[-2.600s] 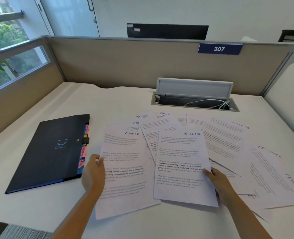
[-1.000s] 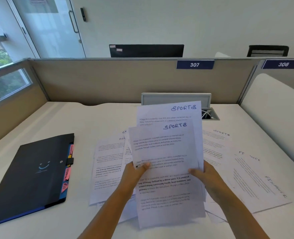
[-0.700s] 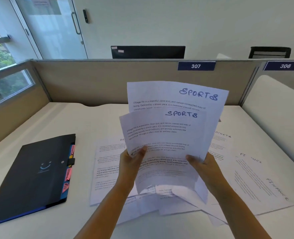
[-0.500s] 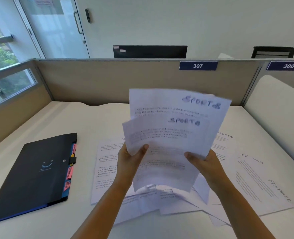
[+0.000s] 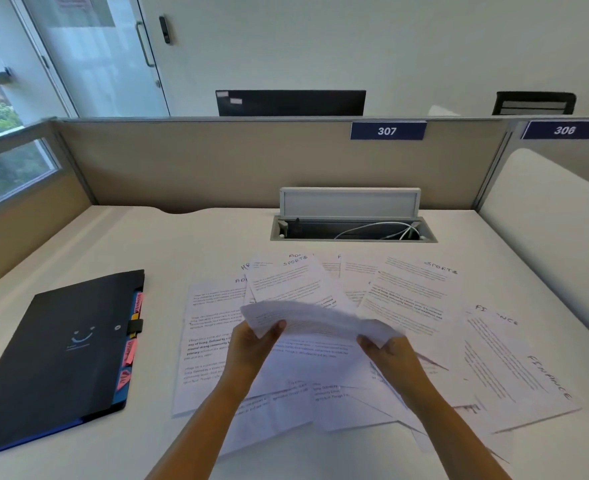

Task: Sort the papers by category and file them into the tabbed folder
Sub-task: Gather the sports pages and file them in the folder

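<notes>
Half a second ago you held the two sports sheets point(image 5: 315, 322) upright before your face; now you have tipped them forward and down, so they hang nearly flat and low over the desk point(image 5: 196, 244), their handwritten headings out of sight (the motion blurs the print). Your left hand point(image 5: 251, 348) pinches their left edge, thumb on top, and your right hand point(image 5: 388, 355) grasps the right edge, fingers curled round it. Beneath them the other papers point(image 5: 407, 299) lie fanned and overlapping across the middle of the desk; you can read "SPORTS" on two of them and "FINANCE" on the sheets at the right point(image 5: 514, 368). Well to the left lies the tabbed folder point(image 5: 61, 351), dark, flat and closed, its pink and orange tabs showing along the right edge, clear of the papers. Behind the spread, the cable tray point(image 5: 352, 230) sits with its lid raised.
</notes>
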